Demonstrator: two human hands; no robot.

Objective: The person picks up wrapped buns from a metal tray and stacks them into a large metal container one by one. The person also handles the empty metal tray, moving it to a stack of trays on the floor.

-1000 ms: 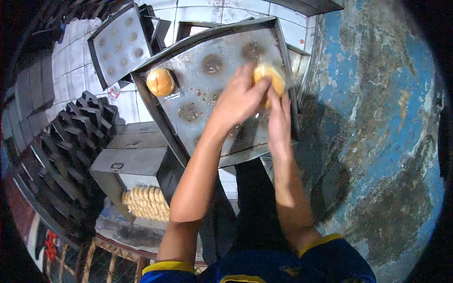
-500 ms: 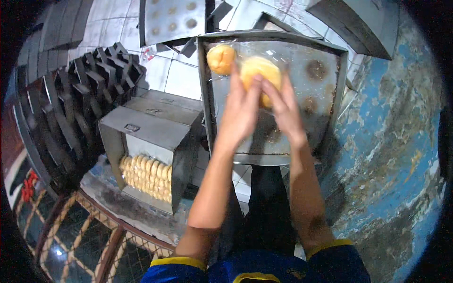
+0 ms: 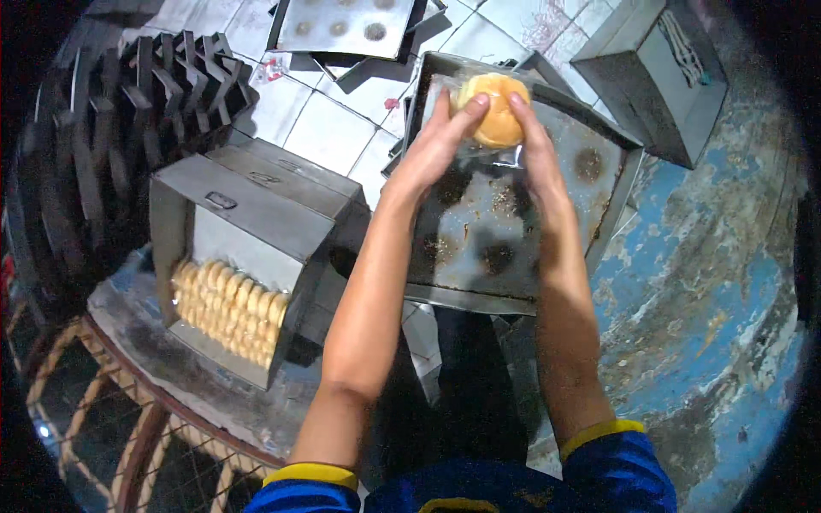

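At left, a gray box [image 3: 261,205] holds pale rolls [image 3: 229,308]. The person's left hand [image 3: 436,145] holds one side of a wrapped bun [image 3: 498,118] over the tray [image 3: 466,278]. It's round, golden top up, about as long as wide. The right hand [image 3: 540,154] holds its other side.

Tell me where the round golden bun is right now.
In the head view, the bun is right of top centre, held between the left hand and right hand, over the metal tray's far part.
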